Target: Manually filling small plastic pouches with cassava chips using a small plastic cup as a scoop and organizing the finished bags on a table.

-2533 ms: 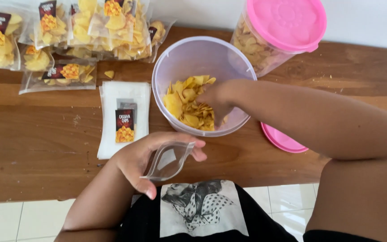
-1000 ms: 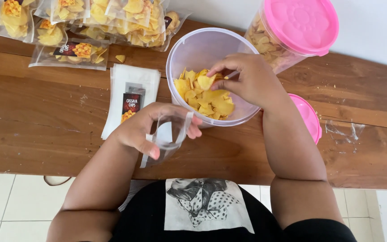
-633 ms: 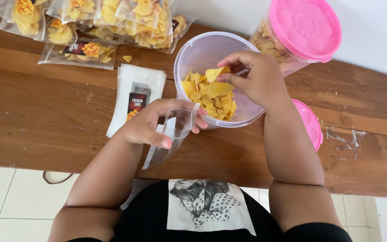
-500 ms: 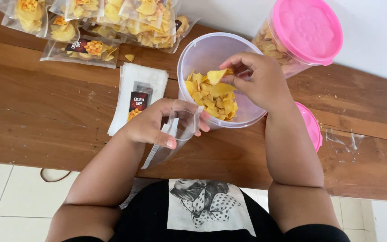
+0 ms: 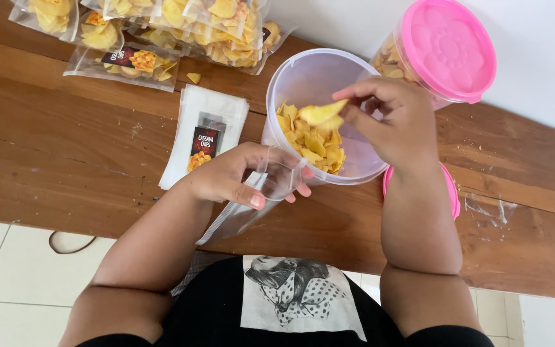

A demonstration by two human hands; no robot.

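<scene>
left hand (image 5: 239, 177) grips clear pouch (image 5: 252, 202) | right hand (image 5: 393, 119) pinches yellow chip (image 5: 322, 114) | filled dark-labelled packets (image 5: 162, 26) at rear

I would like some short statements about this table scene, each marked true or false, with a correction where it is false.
1. The right hand pinches a yellow chip above the open tub. True.
2. The left hand holds a spoon. False: it holds an empty clear bag.
3. The closed jar has a pink lid. True.
4. The open tub is empty. False: it holds yellow chips.
5. Filled bags lie at the table's far edge. True.
</scene>
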